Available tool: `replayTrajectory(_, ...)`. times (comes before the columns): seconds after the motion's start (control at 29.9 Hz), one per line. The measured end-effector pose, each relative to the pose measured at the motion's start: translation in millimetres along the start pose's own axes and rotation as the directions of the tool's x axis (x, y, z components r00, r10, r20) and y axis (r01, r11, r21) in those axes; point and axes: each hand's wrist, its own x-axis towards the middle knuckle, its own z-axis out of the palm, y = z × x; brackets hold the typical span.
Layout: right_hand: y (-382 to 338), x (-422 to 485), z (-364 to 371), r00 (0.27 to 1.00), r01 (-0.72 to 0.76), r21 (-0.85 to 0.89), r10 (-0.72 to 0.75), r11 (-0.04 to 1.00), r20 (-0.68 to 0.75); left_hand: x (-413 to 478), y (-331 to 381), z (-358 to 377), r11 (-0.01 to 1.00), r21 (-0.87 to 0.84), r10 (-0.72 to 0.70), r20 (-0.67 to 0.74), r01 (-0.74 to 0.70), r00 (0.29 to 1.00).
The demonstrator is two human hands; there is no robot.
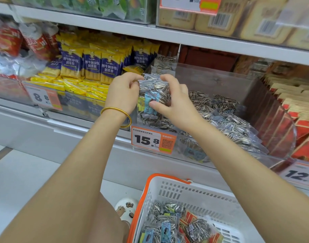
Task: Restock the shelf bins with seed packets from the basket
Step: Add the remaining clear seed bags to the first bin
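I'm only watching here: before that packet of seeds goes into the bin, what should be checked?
1. Grip: left hand and right hand both hold the seed packet: ok.
2. Place: it is at the left end of the clear bin, above the 15.8 price tag: ok.
3. Match: the bin packets show the same striped seeds: ok.
4. Room: the bin's rear part is bare: ok.
5. Seal unbroken: cannot tell.
6. Supply: the basket holds further packets: ok.

Left hand (123,95), right hand (174,104): bare, forearms bare too. Thin, smooth gold metal bangle (111,108) on left wrist. Bare leg, round-toed white foam clog (126,208) with small brown cartoon charms on top.
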Motion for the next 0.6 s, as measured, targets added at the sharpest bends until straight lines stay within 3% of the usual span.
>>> replayTrajectory(0.27, -2.2, -8.0, -3.4, 0.994, -0.001, -0.052, -0.005, 0.999, -0.109, -18.7, 7.4, -12.6, 0.997, -0.016, -0.074, -0.209, 0.073, 0.975)
replayTrajectory(0.44, -4.1, -25.7, -13.8, 0.986, 0.000, 0.014, 0.003, 1.000, -0.168, -59.5, 26.5, -17.4, 0.982, -0.150, 0.065, -0.309, -0.116, 0.949)
replayTrajectory(0.54, 4.1, -64.5, -34.5, 0.936, 0.095, 0.033, -0.078, 0.995, -0.342, -103.7, 35.5, 1.5, 0.954, -0.229, 0.201, 0.007, -0.195, 0.979)
replayTrajectory(0.6, 22.2, -109.0, -42.5, 0.915, 0.141, 0.093, -0.093, 0.986, -0.394, -129.8, 32.4, 20.9, 0.971, -0.068, 0.238, 0.354, -0.229, 0.904)
